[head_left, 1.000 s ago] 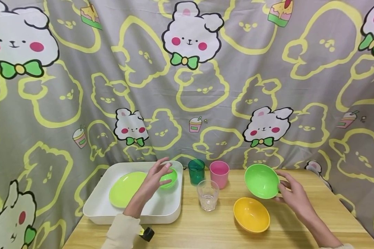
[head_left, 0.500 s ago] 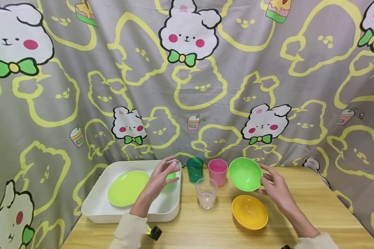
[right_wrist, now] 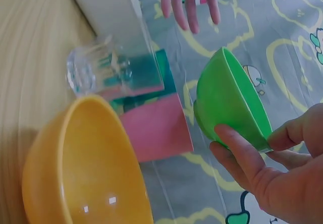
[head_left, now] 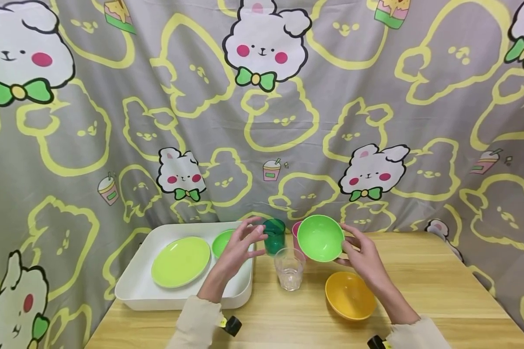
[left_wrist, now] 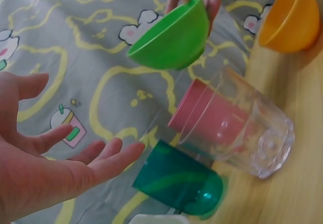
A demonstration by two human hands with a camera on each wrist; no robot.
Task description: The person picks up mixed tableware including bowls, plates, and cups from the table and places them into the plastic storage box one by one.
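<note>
A bright green bowl [head_left: 320, 238] is held up in the air by my right hand [head_left: 363, 254], which pinches its rim between thumb and fingers. In the head view the bowl covers most of the pink cup [head_left: 296, 237]. My left hand [head_left: 240, 245] hovers over the right side of the white tray [head_left: 133, 291], fingers spread and holding nothing, close to the teal cup [head_left: 274, 237]. Inside the tray are a yellow-green plate [head_left: 181, 261] and a smaller green bowl [head_left: 221, 242], partly hidden behind the left hand.
A clear glass [head_left: 290, 271] stands on the wooden table [head_left: 441, 281] in front of the cups. An orange bowl [head_left: 350, 295] sits right of the glass, nearer the front. Behind the table hangs a patterned grey curtain [head_left: 284, 121].
My right hand has carried the green bowl leftward, from above the orange bowl to in front of the pink cup. My left hand has shifted right, toward the teal cup.
</note>
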